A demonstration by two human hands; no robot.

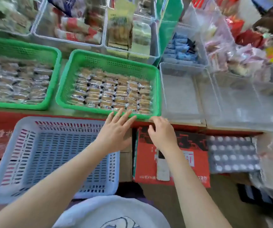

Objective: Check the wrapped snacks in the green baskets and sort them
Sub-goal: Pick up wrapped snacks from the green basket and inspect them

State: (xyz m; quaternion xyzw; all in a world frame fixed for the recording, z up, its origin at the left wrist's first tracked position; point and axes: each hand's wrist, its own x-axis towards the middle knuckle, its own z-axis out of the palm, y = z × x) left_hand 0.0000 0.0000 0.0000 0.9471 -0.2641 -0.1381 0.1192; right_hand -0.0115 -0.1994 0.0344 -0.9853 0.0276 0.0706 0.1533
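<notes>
The left hand (116,129) lies spread, fingertips at the near rim of the middle green basket (109,63); the right hand (162,130) curls loosely beside that rim, holding nothing visible. Wrapped snacks (112,91) fill this basket in rows. A second green basket (17,48), cut off left, holds blurred packets. The white basket (53,155) holds nothing.

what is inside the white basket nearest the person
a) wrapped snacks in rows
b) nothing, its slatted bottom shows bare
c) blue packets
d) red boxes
b: the white basket shows only its bare slatted bottom, while the rows of wrapped snacks lie in the green basket beyond it, where the left hand reaches over the near rim with straight fingers.
</notes>
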